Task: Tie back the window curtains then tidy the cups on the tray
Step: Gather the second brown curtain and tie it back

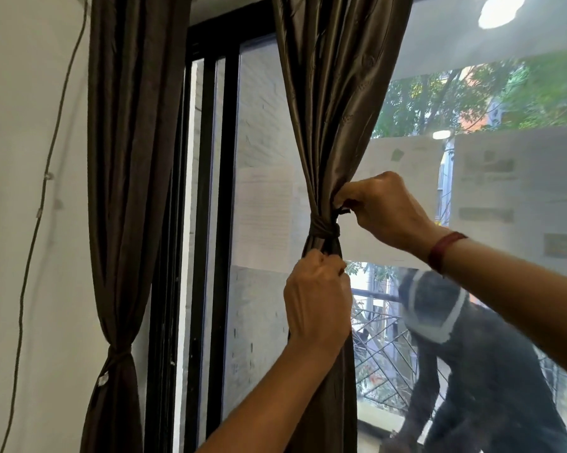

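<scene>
Hands: my left hand (318, 302) grips curtain (334, 93); right hand (386, 207) pinches tie (323, 229).
Risk: uneven pull may slip tie loose.

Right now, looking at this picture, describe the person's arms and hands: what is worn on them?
No sleeves or gloves are in view. The right hand has a thin dark red band round its wrist. The left hand shows no band, watch or ring on the side visible.
</scene>
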